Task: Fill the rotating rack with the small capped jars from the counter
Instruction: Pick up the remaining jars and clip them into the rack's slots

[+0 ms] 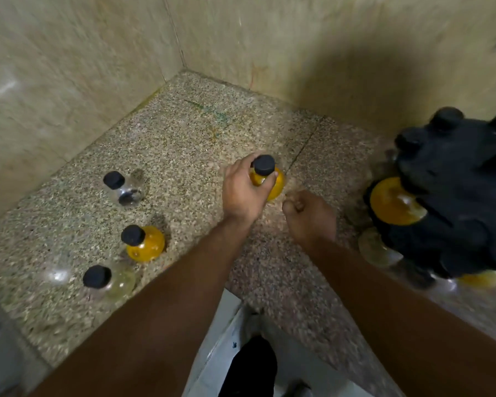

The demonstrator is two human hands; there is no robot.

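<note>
The held jar [269,183], yellow contents under a black cap [264,164], is at mid-worktop, between the loose jars on the left and the rack [455,196] on the right. The left hand [242,194] grips it from the side, fingers and thumb wrapped round the neck and shoulder just below the cap. Whether its base touches the worktop [184,138] or is lifted cannot be told, because the picture is blurred. Judgement: a side grip under the cap keeps the jar upright and leaves its base free to go into a rack seat.

The right hand [309,216] is just beside the held jar on the rack side. Its fingers are curled into the palm and nothing is seen in them. Judgement: it is placed to steady or turn the rack.

The rack is black and stands at the right of the worktop near the back wall, partly cut off by the frame. It carries black-capped jars at its top and a racked jar [393,202], yellow, on its near-left side. Paler jars show lower down. Free seats cannot be made out.

Three jars stand on the worktop, well apart from the hands: a clear jar [125,189] furthest back, a second yellow jar [145,243] in the middle, and a pale jar [111,280] nearest the front edge.

Room: bare worktop lies between the held jar and the rack. The walls [69,67] close the left and back, and the front edge runs beneath the forearms. The pale jar is near that edge and is judged most at risk from a passing arm.
</note>
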